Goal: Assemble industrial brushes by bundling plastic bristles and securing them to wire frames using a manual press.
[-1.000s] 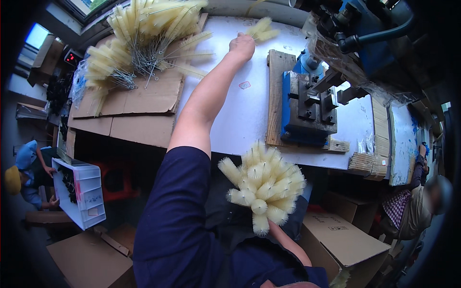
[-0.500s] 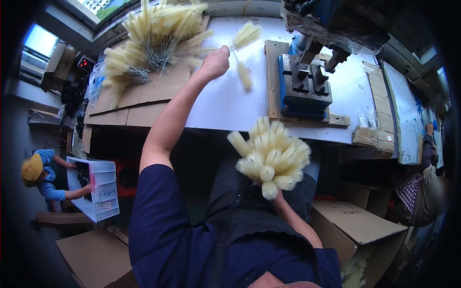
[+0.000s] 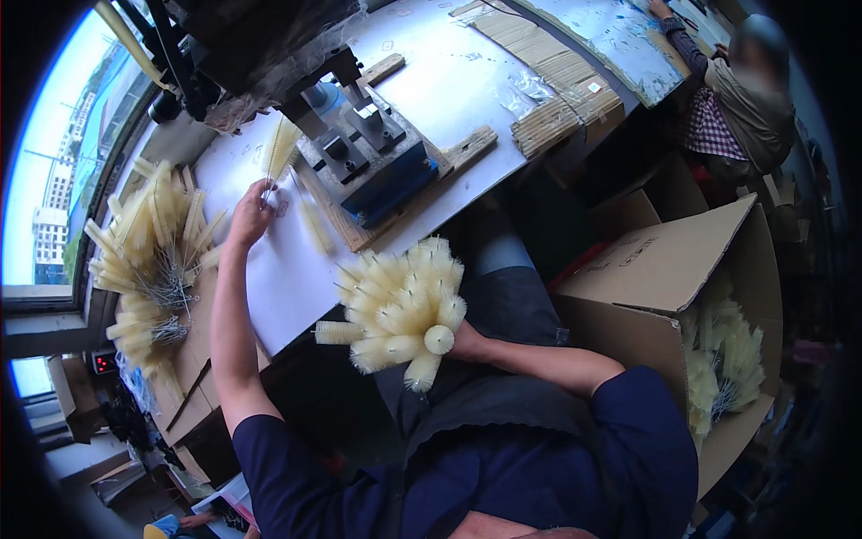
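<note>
Shift since the earlier frame: the view is turning to the person's right, exposing the open side of a cardboard box (image 3: 620, 328), while the left hand (image 3: 255, 212) appears to be coming nearer the metal fixture (image 3: 368, 157).
Left hand: closing its fingers around thin wire stems, holding pale loose brushes (image 3: 282, 148) with bristles pointing away; whether it is also holding a second brush (image 3: 314, 226), low over or on the bench (image 3: 278, 292), cannot be told.
Right hand: supporting the brush bundle (image 3: 395, 310) above the lap, apparently gripping its stems; its fingers are hiding beneath bristles, so tightness cannot be told.
Sound handling: gripping bare wire rather than bristle, and keeping the bundle's stems together, would likely be preventing crushed or splayed tips.
Obstructions: the fixture and its wooden boards (image 3: 346, 232) are standing just beside the loose brushes, so bristles could be catching there.
Surroundings: a brush pile (image 3: 148, 216) is lying at left on cardboard; more brushes (image 3: 727, 359) are resting inside the box; a co-worker (image 3: 745, 117) is sitting beyond, upper right.
</note>
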### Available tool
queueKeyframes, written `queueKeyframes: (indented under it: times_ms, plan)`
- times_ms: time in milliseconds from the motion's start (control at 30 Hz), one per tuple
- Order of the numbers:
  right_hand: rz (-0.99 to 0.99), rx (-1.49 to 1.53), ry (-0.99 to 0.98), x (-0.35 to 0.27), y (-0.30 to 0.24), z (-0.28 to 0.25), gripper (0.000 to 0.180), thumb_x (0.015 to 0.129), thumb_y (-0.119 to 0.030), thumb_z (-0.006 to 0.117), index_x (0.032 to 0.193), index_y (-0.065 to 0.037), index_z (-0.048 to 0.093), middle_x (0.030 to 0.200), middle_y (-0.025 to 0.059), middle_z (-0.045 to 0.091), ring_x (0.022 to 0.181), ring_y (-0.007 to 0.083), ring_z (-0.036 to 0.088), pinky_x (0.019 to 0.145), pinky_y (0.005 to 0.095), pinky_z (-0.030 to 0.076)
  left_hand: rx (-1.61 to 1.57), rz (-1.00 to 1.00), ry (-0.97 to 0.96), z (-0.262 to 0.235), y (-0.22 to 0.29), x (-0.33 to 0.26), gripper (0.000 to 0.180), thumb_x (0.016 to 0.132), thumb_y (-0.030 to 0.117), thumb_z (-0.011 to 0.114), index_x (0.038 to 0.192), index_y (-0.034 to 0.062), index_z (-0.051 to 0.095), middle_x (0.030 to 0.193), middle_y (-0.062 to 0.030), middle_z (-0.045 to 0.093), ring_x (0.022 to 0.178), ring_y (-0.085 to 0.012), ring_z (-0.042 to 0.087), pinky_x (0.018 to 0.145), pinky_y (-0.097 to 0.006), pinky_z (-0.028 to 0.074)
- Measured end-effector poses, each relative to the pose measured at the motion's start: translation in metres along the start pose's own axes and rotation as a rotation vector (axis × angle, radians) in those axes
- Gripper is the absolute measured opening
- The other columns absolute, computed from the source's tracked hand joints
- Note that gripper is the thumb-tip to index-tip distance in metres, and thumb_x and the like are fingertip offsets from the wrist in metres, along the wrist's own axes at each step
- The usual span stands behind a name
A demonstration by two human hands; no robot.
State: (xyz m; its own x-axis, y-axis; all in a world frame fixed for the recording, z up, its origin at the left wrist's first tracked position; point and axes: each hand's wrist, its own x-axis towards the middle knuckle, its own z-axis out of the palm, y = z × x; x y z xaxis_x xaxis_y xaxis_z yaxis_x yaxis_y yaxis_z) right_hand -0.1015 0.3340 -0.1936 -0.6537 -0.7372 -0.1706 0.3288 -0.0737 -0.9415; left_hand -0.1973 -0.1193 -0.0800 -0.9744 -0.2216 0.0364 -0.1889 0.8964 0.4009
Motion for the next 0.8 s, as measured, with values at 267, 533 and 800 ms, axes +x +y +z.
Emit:
queueKeyframes:
  times_ms: [267,533,800]
  plan:
    - [0.065,-0.06,-0.112,-0.003,-0.03,-0.007,0.051,0.08,-0.014,0.081,0.124,-0.003,0.057,0.119,0.0091,0.063,0.107,0.0189,0.06,0.09,0.0357,0.051,-0.333,-0.412,0.303,0.019,0.039,-0.007,0.019,0.083,0.001,0.051,0.094,0.0019,0.067,0.078,-0.0149,0.068,0.071,-0.0246,0.067,0.069,-0.037,0.052]
    - [0.083,-0.105,-0.224,-0.02,0.089,-0.064,0.05,0.096,-0.02,0.064,0.139,-0.005,0.045,0.134,0.011,0.053,0.12,0.0235,0.053,0.101,0.039,0.047,0.168,-0.103,0.165,0.025,0.032,-0.027,0.02,0.088,0.013,0.058,0.104,0.0043,0.067,0.115,-0.0125,0.062,0.11,-0.0313,0.056,0.098,-0.04,0.047]
    - [0.162,-0.114,-0.135,-0.013,-0.028,0.003,0.022,0.087,-0.01,0.071,0.106,-0.004,0.062,0.092,0.0063,0.066,0.088,0.018,0.063,0.082,0.0334,0.05,0.272,-0.027,0.026,0.025,0.041,-0.062,0.023,0.083,0.023,0.068,0.099,0.0079,0.069,0.108,-0.0104,0.064,0.109,-0.0304,0.056,0.094,-0.04,0.047]
